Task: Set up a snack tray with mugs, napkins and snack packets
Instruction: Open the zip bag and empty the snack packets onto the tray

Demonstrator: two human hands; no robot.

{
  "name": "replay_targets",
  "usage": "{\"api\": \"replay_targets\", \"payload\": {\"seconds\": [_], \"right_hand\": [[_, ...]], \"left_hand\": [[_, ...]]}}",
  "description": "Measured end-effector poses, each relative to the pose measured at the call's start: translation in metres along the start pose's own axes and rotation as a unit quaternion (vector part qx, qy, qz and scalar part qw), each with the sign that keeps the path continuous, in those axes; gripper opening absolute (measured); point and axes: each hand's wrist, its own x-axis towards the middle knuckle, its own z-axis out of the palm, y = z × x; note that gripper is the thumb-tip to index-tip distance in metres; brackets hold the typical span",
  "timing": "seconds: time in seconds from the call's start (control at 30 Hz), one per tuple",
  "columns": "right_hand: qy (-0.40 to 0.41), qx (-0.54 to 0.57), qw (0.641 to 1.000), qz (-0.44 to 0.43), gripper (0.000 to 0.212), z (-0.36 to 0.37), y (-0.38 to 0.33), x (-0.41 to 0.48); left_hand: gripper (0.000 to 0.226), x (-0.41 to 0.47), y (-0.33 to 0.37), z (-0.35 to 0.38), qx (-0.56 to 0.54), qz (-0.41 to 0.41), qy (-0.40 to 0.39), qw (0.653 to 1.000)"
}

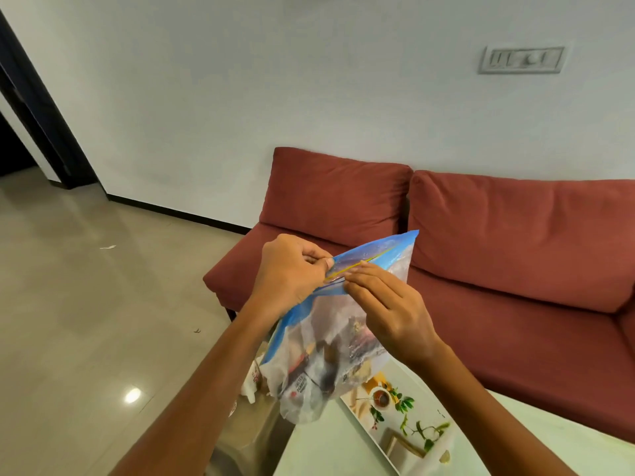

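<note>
Pale wall [240, 97] across the whole upper field, with a dark skirting line at its foot.

Glossy beige floor [86, 304] at left, carrying one bright spot of reflected light.

Red sofa [515, 252] against the wall at right, two back cushions side by side.

Pale tabletop [326, 441] at lower right, just in front of the sofa seat.

Dark doorway [20, 132] at the far left edge.

Clear zip bag [330, 341], blue-banded along its mouth, held in the air over the tabletop's left edge. Tilted, with the mouth uppermost and slanting up toward the sofa, and the lower end hanging just above the tabletop.

Printed tray [378, 431] flat on the tabletop, below and to the right of the bag, patterned with leaves and a cup, partly crossed by the right forearm.

Snack packets [309, 376] jumbled in the bag's lower half; print blurred, number not to be told.

Left hand [288, 273] at the near end of the bag's mouth, thumb and curled fingers pinching the blue band.

Right hand [391, 310] just beside it, fingertips pinching the bag at the yellow seal strip [357, 266].

Switch panel [520, 60] high on the wall, upper right.

White object [252, 379] with red print below the bag at the tabletop's left edge; identity unclear.
</note>
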Motion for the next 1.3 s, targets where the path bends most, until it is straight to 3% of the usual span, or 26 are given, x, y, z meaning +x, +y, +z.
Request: {"api": "replay_targets", "payload": {"seconds": [0.1,0.2,0.27,0.47,0.63,0.77,0.9,1.0,1.13,1.2,1.3], "right_hand": [[-0.005,-0.007,1.0,0.008,0.047,-0.003,0.001,0.0],[-0.014,0.002,1.0,0.003,0.034,-0.01,-0.003,-0.008],[-0.019,0.011,1.0,0.003,0.034,-0.02,-0.006,-0.023],[-0.038,-0.021,0.999,-0.017,0.029,-0.034,-0.005,-0.041],[-0.098,-0.029,0.994,-0.049,0.021,-0.046,-0.013,-0.056],[-0.128,-0.016,0.991,-0.032,0.032,-0.05,-0.022,-0.059],[-0.166,0.002,0.986,0.022,0.026,-0.051,-0.033,-0.045],[-0.221,0.01,0.974,0.044,0.039,-0.047,-0.04,-0.036],[-0.26,0.06,0.963,0.039,0.033,-0.046,-0.046,-0.032],[-0.253,0.074,0.964,0.026,0.019,-0.05,-0.047,-0.034],[-0.252,0.075,0.965,0.011,0.06,-0.058,-0.05,-0.04]], "left_hand": [[0.009,0.002,0.001,0.005,0.02,0.018,-0.006,1.0],[0.009,0.012,-0.003,-0.005,0.047,0.006,0.052,0.998],[0.009,0.025,-0.011,-0.024,0.023,-0.022,0.09,0.995],[0.012,0.036,-0.022,-0.037,-0.011,-0.012,0.068,0.998],[0.014,0.036,-0.032,-0.045,-0.054,-0.028,0.106,0.993],[0.012,0.027,-0.037,-0.043,-0.038,-0.023,0.103,0.994],[0.012,0.018,-0.039,-0.036,-0.04,-0.014,0.08,0.996],[0.015,0.01,-0.038,-0.035,-0.079,0.0,0.056,0.995],[0.03,0.002,-0.042,-0.035,-0.053,0.017,0.037,0.998],[0.038,0.0,-0.045,-0.037,-0.012,0.021,0.042,0.999],[0.036,-0.001,-0.049,-0.04,0.022,0.007,0.063,0.998]]}}
